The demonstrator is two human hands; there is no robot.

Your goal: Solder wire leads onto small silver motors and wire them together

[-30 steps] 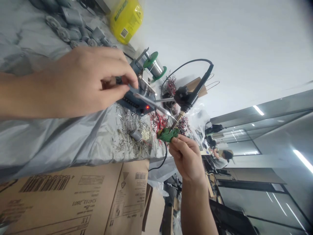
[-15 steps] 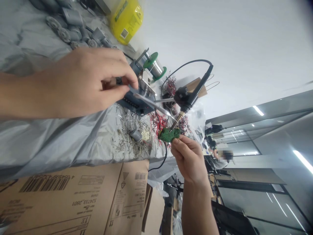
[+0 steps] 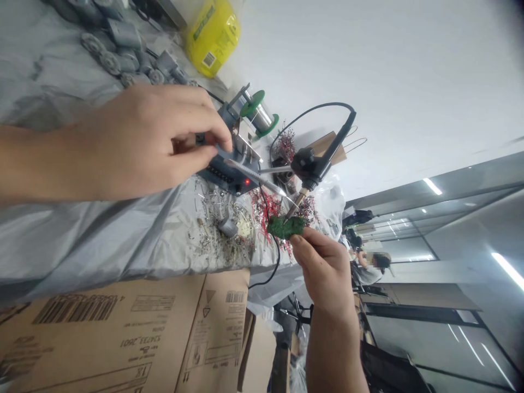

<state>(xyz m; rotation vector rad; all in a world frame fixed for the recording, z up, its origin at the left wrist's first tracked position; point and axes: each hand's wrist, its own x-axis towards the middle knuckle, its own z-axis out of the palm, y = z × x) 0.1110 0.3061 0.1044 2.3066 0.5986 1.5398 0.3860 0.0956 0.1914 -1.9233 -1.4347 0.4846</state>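
Note:
My left hand (image 3: pixel 135 142) reaches in from the left, its fingers pinched on a thin metal pen-like tool (image 3: pixel 254 176) whose point aims at a small green circuit board (image 3: pixel 285 226). My right hand (image 3: pixel 327 267) comes up from below and grips that board by its edge. A black-handled soldering iron (image 3: pixel 313 164) with a looping cable slants down, its tip touching the top of the board.
A grey-covered bench (image 3: pixel 82 234) carries a blue-grey unit with a red light (image 3: pixel 229 174), a green solder spool (image 3: pixel 258 113), red wire bundles (image 3: pixel 266 204), metal scraps, grey motors (image 3: pixel 123 41) and a yellow container (image 3: pixel 210 35). Cardboard boxes (image 3: pixel 123 327) stand below. A person (image 3: pixel 374 261) sits far off.
My right hand has shifted the green board slightly to the right under the iron tip. My left hand keeps its grip on the tool, almost unmoved.

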